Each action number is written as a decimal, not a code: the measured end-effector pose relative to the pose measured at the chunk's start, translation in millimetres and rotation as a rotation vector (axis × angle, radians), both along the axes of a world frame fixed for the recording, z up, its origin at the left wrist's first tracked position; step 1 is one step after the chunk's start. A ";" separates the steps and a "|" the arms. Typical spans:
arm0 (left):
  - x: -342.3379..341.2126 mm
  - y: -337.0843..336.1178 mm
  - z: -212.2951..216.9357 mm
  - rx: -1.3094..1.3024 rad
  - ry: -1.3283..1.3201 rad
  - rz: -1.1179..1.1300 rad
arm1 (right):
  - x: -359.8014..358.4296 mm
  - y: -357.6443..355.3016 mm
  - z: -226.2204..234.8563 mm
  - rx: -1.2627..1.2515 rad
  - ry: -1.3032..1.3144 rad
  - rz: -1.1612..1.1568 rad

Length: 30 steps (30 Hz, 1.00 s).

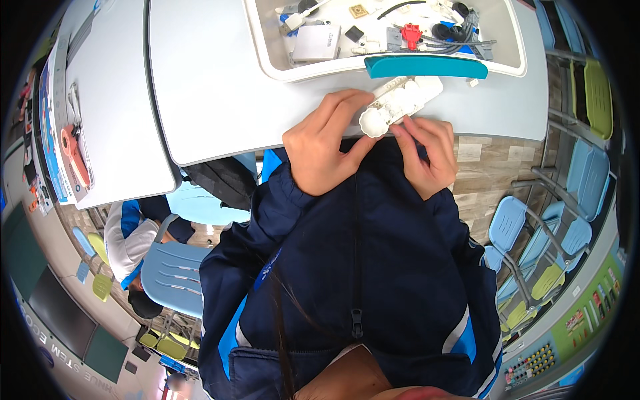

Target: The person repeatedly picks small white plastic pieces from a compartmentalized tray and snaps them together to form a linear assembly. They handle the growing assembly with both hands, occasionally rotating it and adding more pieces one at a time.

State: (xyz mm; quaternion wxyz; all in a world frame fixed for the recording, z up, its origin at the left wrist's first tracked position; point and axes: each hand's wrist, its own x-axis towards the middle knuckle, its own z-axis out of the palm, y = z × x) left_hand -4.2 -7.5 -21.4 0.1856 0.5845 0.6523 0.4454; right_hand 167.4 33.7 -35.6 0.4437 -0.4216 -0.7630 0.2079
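A long white plastic assembly (407,99) lies slantwise over the near edge of the table, in front of a white bin. Its near-left end is a round piece with a scalloped rim; blocky parts run along its body. My left hand (320,143) is closed on its left side, fingertips at the upper edge and thumb by the round end. The fingertips of my right hand (430,153) pinch its lower edge from the right. Whether the assembly rests on the tabletop is hard to tell.
The white bin (267,63) has a teal handle (427,67) and holds cables, a red part (411,36) and a white box (317,43). A small white piece (473,83) lies beside it. A second table (107,113) adjoins on the left, with chairs and another person (133,233) beyond.
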 end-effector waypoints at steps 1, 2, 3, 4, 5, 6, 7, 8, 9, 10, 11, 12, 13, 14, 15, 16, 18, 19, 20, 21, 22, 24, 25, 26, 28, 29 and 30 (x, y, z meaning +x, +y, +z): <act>-0.4 0.0 0.7 -0.007 0.000 -0.001 | -0.7 0.1 -1.2 0.002 0.004 -0.005; -0.6 0.1 0.7 -0.005 0.002 0.000 | -1.1 -0.2 -3.2 0.004 0.008 -0.010; -0.8 0.1 0.2 -0.003 0.005 0.001 | -1.8 -0.4 -4.5 0.006 0.012 -0.015; -1.0 0.3 -0.1 -0.001 0.007 0.002 | -2.9 -0.2 -4.7 -0.007 0.025 -0.030; -1.0 0.3 0.0 -0.006 0.004 0.001 | -4.3 -0.5 -4.3 -0.019 0.039 -0.046; -0.9 0.2 0.1 -0.010 0.002 0.000 | -5.8 -1.0 -3.6 -0.031 0.052 -0.063; -0.9 0.2 -0.3 -0.013 -0.001 0.000 | -7.8 -2.1 -1.1 -0.132 0.079 -0.097; -1.2 0.6 -1.3 -0.008 0.000 -0.001 | -10.1 -3.0 3.6 -0.233 0.105 -0.132; -1.9 1.1 -2.3 -0.002 0.000 -0.002 | -11.8 -1.9 7.8 -0.335 0.132 -0.167; -1.8 1.0 -2.6 0.003 -0.001 -0.003 | -12.3 1.0 12.5 -0.451 0.167 -0.189; -1.8 1.1 -2.0 -0.002 -0.011 0.001 | -12.8 4.5 18.2 -0.567 0.202 -0.211; -1.8 1.1 -1.0 -0.006 -0.021 0.004 | -13.2 7.6 23.3 -0.684 0.238 -0.233; -1.8 1.1 0.4 -0.012 -0.033 0.002 | -12.5 11.4 27.9 -0.715 0.215 -0.208; -1.7 1.3 2.0 -0.024 -0.046 0.001 | -10.6 16.6 31.3 -0.745 0.192 -0.182; -1.7 1.4 4.0 -0.037 -0.058 -0.001 | -8.4 20.5 32.1 -0.776 0.169 -0.156; -2.3 1.8 5.4 -0.049 -0.070 -0.005 | -6.1 22.9 29.8 -0.804 0.183 -0.146; -2.1 2.4 7.4 -0.062 -0.061 -0.005 | -2.8 25.3 25.1 -0.858 0.212 -0.124; -1.4 2.3 8.0 -0.070 -0.056 0.001 | -3.5 24.0 25.1 -0.845 0.223 -0.129; -0.9 2.4 8.7 -0.078 -0.054 0.001 | -4.7 22.0 25.5 -0.833 0.234 -0.134; -0.5 2.7 9.8 -0.087 -0.052 0.002 | -5.4 20.5 25.8 -0.820 0.245 -0.138; 0.1 2.9 11.1 -0.097 -0.049 0.006 | -5.0 19.5 25.6 -0.778 0.210 -0.138; 1.4 5.7 13.3 -0.077 -0.026 0.007 | -3.4 17.7 24.7 -0.694 0.139 -0.136; 1.8 6.7 14.5 -0.065 -0.014 0.007 | -3.1 17.2 24.6 -0.694 0.125 -0.140; 2.5 6.6 16.1 -0.082 -0.015 0.012 | -2.7 16.8 24.5 -0.693 0.112 -0.143; 3.4 6.1 19.2 -0.116 -0.015 0.023 | -2.7 16.4 24.4 -0.660 0.073 -0.140; 2.6 6.0 17.7 -0.100 0.009 0.018 | -2.8 16.4 24.2 -0.628 0.049 -0.135; 1.1 5.8 14.5 -0.085 0.034 0.013 | -2.7 16.3 23.8 -0.595 0.024 -0.130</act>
